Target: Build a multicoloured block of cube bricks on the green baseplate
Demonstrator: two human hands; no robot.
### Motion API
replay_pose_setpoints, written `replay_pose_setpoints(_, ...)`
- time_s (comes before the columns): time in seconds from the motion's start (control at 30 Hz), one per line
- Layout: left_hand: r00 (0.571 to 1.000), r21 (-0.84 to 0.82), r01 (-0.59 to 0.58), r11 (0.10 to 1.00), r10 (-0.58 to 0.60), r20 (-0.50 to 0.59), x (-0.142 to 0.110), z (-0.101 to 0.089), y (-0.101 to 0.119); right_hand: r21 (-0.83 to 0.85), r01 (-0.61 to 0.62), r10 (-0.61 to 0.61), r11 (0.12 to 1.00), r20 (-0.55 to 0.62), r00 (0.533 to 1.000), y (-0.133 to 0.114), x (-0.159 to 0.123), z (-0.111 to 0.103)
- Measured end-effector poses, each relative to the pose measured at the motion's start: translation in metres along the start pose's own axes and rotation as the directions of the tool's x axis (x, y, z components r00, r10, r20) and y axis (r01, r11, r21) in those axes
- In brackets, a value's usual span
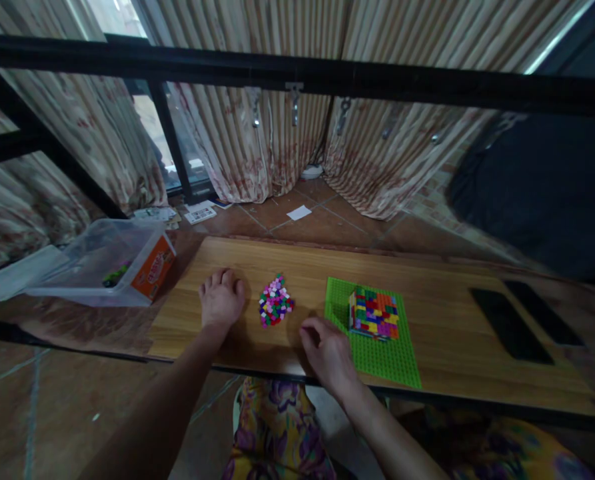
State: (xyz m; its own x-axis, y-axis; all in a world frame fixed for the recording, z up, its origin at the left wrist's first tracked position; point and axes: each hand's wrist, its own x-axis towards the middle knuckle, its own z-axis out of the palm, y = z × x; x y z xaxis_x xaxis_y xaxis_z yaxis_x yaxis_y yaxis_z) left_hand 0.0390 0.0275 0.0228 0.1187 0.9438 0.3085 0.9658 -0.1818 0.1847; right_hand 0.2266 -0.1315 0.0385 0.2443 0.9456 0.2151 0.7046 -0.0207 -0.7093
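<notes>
My left hand (222, 298) rests palm down on the wooden board, left of a small heap of loose coloured pieces (276, 301). Its fingers lie a little apart and hold nothing that shows. To the right of the heap, near the front edge, my right hand (330, 353) has thumb and forefinger brought together in a pinch. Whatever may be between those fingertips is too small to make out. Beside that hand a green studded baseplate (384, 360) carries a block built of many-coloured toy bricks (376, 313).
A clear plastic box (97, 267) with an orange label and a few green pieces stands at the left. Two dark flat objects (512, 325) lie on the wooden board (442, 320) at the right. A black metal bar (297, 73) crosses in front of the curtains.
</notes>
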Motion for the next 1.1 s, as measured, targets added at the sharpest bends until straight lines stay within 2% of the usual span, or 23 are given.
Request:
replay_pose_setpoints(0.1,1.0,0.013,-0.02,1.0,0.02,-0.011,0.0,0.002,-0.002,0.176,-0.063,0.065,0.982,-0.005,0.998,0.003,-0.017,-0.019)
replay_pose_setpoints(0.2,1.0,0.021,-0.021,1.0,0.022,-0.015,0.001,0.003,-0.003,0.311,-0.079,0.107,0.947,-0.075,0.991,0.011,-0.032,-0.038)
replay_pose_setpoints(0.37,1.0,0.017,-0.005,1.0,0.004,0.002,0.003,0.003,-0.002,0.357,-0.11,0.21,0.927,-0.254,0.944,0.038,-0.037,-0.072)
replay_pose_setpoints(0.47,1.0,0.014,0.002,1.0,-0.002,0.01,0.003,0.001,-0.001,0.275,-0.103,0.195,0.956,-0.333,0.922,0.054,-0.027,-0.089)
replay_pose_setpoints(0.6,1.0,0.017,-0.008,1.0,0.008,-0.004,0.004,0.001,0.0,0.014,-0.005,0.009,1.0,-0.317,0.948,0.066,-0.009,-0.101)
replay_pose_setpoints(0.8,1.0,0.028,-0.014,1.0,0.014,-0.012,0.004,0.002,-0.001,-0.308,0.135,-0.227,0.942,-0.283,0.932,0.073,0.003,-0.1)
replay_pose_setpoints(0.93,1.0,0.024,-0.014,1.0,0.014,-0.012,0.003,0.002,-0.001,-0.383,0.195,-0.311,0.903,-0.269,0.912,0.073,0.003,-0.097)
replay_pose_setpoints(1.1,1.0,0.024,-0.018,1.0,0.019,-0.008,0.003,0.001,-0.001,-0.398,0.225,-0.35,0.889,-0.276,0.895,0.074,0.002,-0.093)
